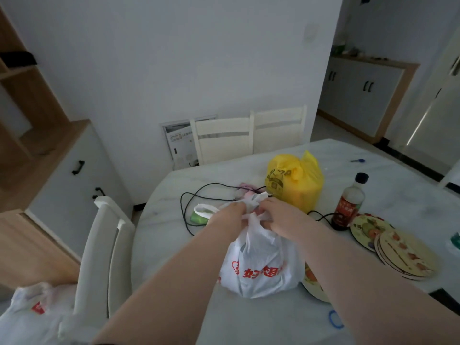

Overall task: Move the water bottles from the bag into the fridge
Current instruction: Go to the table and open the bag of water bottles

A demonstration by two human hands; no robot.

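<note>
At a marble-topped desk [273,317], a person works at the bunched, twisted handles of a white plastic bag [258,267] printed in red. The left hand [231,212] and right hand [278,216] meet at its top, and both pinch the gathered film between curled fingers. The bag stands upright near the front of the desk, just ahead of a yellow bag [296,185] and beside a dark sauce bottle [348,205] and a stack of round patterned mats [398,250]. A black cable [191,202] loops across the desk behind it. The water bottles cannot be seen through the plastic. The bag's full, rounded belly suggests they sit inside, and that the load is fairly heavy for so thin a skin. The film looks soft, slippery and easy to tear, so it is probably best loosened at the knot rather than pulled apart at the sides. Once the mouth is open, each bottle would likely be firm enough to take round its body or neck, though full ones may slip if wet. A second white bag [32,312] lies low at the left, beyond a pale chair [104,245]. A tall pale door [438,115] at the far right may be the fridge, but that cannot be confirmed.
</note>
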